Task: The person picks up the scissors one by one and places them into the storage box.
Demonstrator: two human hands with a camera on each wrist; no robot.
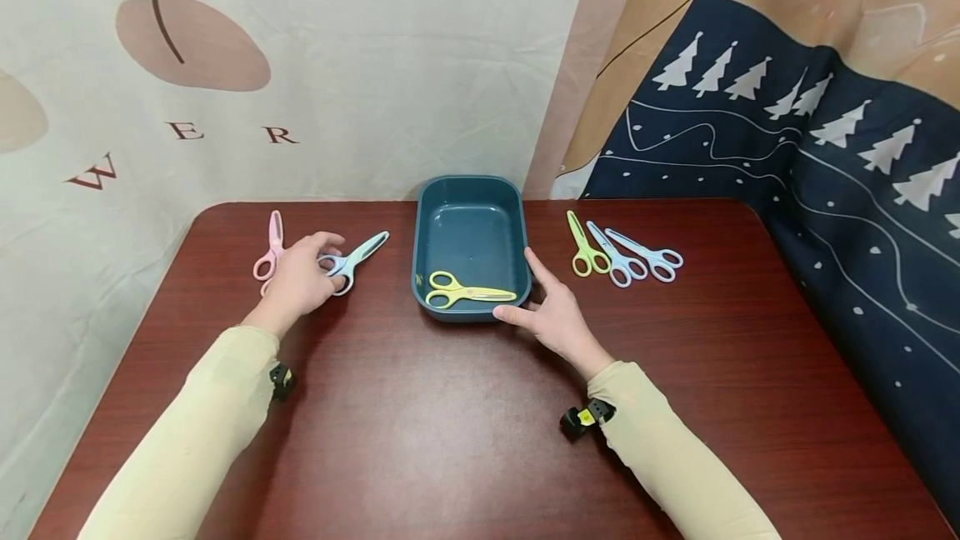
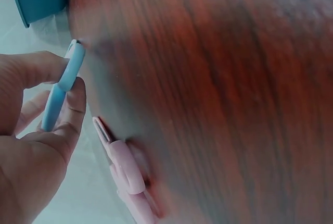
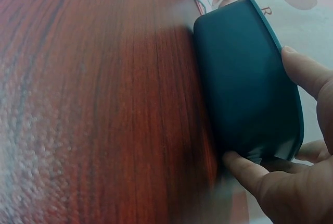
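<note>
My left hand [image 1: 298,277] pinches light blue scissors [image 1: 365,250] by the handle loops, blades pointing away to the right. In the left wrist view the thumb and fingers [image 2: 73,101] close on the blue handle [image 2: 65,81]. Beside that hand lie pink scissors [image 1: 274,236], partly covered by it. A dark teal plastic box [image 1: 471,190] stands at the table's back, with yellow scissors [image 1: 480,294] inside near its front wall. My right hand [image 1: 558,319] holds the box's near right corner, thumb at the front rim and fingers along the right side.
Right of the box, green scissors [image 1: 581,240] and two pairs of blue scissors, one inner [image 1: 617,261] and one outer [image 1: 645,252], lie fanned out on the brown table [image 1: 450,440]. Printed cloth [image 1: 375,65] hangs behind the table's back edge.
</note>
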